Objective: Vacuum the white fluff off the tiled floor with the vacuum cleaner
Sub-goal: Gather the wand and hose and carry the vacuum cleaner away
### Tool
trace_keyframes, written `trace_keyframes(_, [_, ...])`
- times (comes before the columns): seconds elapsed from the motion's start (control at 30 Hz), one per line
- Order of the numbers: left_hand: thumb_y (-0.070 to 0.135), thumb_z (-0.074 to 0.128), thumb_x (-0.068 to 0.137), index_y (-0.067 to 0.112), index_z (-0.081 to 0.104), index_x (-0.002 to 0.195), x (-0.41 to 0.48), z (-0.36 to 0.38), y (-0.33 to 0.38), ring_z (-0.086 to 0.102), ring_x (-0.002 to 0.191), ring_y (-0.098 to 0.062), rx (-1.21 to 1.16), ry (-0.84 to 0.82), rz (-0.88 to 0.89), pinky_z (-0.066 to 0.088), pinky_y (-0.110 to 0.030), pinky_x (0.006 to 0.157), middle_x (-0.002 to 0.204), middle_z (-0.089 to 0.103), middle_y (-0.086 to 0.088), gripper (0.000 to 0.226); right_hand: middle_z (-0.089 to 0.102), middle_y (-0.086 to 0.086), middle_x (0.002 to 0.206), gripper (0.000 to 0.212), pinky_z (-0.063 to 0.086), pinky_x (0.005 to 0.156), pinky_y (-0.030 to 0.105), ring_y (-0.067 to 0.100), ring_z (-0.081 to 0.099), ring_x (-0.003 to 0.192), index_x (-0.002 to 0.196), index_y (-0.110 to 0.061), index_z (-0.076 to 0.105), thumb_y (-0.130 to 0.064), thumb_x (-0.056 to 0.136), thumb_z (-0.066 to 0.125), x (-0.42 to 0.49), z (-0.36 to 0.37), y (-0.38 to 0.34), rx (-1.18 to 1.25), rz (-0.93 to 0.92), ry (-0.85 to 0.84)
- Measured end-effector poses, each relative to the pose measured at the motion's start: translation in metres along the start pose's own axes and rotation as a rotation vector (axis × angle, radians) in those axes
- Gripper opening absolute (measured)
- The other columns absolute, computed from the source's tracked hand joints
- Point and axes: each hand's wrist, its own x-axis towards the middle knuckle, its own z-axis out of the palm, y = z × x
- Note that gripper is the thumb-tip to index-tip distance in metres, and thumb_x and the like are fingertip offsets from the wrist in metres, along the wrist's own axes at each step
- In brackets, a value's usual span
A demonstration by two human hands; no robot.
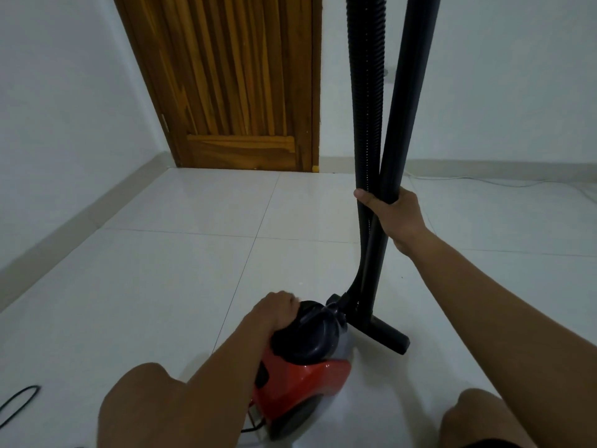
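Note:
A red and black vacuum cleaner (pixel 303 379) sits on the white tiled floor (pixel 181 273) just in front of me. My left hand (pixel 274 310) rests on its black top, fingers curled over the handle area. My right hand (pixel 392 215) is wrapped around both the ribbed black hose (pixel 366 92) and the smooth black wand (pixel 408 92), holding them upright. The wand's flat floor nozzle (pixel 387 334) rests on the tiles right of the cleaner. No white fluff is clearly visible on the floor.
A wooden door (pixel 239 82) stands shut in the far wall, between white walls with a skirting. A black cable (pixel 19 402) loops at lower left. A thin white cord (pixel 484 180) runs along the far right wall. My knees (pixel 142 402) frame the cleaner.

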Motion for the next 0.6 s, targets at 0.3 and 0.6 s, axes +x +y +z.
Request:
trace_keyframes(0.3, [0.065,0.036,0.095,0.010,0.062,0.112,0.008,0.023,0.024,0.067,0.080,-0.023,-0.199,-0.217,-0.035,0.054,-0.039,0.089,0.091,0.070,-0.008,0.064,0.071,-0.012,0.091,0.024,0.056,0.074,0.020,0.004,0.068,0.083,0.092,-0.035,0.063,-0.039,0.082,0.085,-0.001,0.006,0.003,-0.012,-0.005,-0.023])
trace_keyframes(0.6, [0.059,0.049,0.093,0.008,0.074,0.078,0.023,0.024,0.022,0.069,0.072,-0.022,-0.377,-0.313,-0.097,0.058,-0.039,0.083,0.075,0.074,-0.008,0.059,0.076,-0.005,0.100,0.039,0.061,0.088,0.031,0.012,0.073,0.092,0.112,-0.021,0.070,-0.038,0.080,0.086,0.017,0.011,0.012,0.011,-0.005,-0.029])
